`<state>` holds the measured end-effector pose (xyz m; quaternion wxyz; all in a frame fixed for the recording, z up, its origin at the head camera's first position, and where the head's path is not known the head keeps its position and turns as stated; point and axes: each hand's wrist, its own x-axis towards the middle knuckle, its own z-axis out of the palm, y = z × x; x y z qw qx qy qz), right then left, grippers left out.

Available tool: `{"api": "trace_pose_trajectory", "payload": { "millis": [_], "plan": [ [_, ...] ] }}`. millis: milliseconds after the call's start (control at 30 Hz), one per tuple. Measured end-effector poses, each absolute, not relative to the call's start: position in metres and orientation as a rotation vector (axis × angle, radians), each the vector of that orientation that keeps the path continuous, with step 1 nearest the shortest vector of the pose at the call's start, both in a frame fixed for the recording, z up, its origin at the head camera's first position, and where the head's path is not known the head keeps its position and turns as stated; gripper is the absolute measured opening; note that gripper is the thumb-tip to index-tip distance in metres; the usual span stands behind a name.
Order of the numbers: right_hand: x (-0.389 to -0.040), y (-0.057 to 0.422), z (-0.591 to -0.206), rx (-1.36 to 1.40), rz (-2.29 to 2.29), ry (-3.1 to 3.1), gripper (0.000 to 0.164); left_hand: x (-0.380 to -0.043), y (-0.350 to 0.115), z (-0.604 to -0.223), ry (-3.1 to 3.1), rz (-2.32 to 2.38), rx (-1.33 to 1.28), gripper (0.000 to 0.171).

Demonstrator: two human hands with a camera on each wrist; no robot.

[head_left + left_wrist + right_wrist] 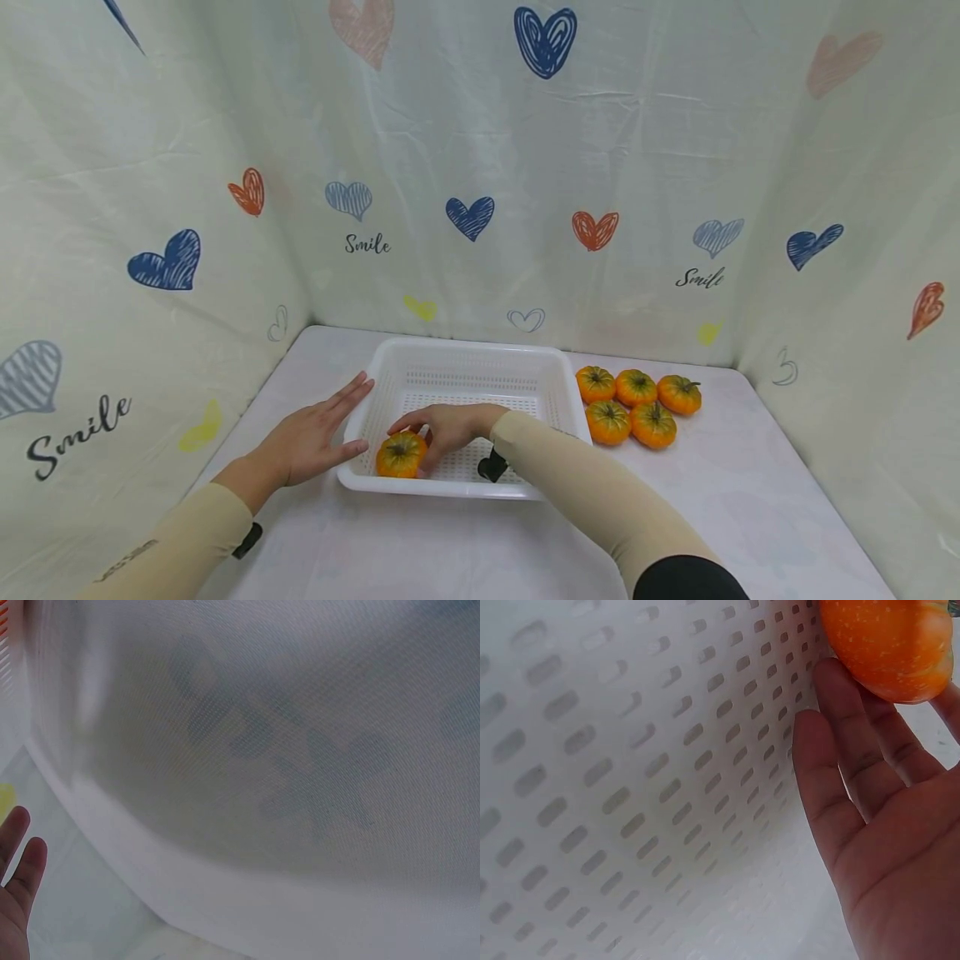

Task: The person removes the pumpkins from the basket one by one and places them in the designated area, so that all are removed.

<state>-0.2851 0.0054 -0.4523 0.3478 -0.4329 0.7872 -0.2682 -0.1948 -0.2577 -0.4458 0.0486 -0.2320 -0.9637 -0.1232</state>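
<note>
A small orange pumpkin [401, 455] with green-yellow streaks on top sits in the near left corner of a white perforated plastic basket [480, 490]. My right hand [452, 431] reaches into the basket and holds this pumpkin, fingers over its far side and thumb at its right. In the right wrist view, the pumpkin's smooth orange side [889, 649] lies against the fingers, close to the holed basket surface. At the basket's left rim is my left hand [306, 442], fingers extended along the outside and thumb pointing at the rim.
Several similar pumpkins [636, 387] stand in two rows on the table right of the basket. A white cloth [720, 500] covers the table. Behind and on both sides hang pale curtains [420, 117] printed with hearts.
</note>
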Motion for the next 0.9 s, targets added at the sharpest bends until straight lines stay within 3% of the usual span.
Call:
{"api": "trace_pose_trajectory", "payload": {
  "millis": [900],
  "plan": [
    [-0.300, 0.038, -0.412, -1.076, -0.738, 2.193, 0.073, -0.195, -0.261, -0.447, -2.907, -0.366, -0.744, 0.084]
  ]
}}
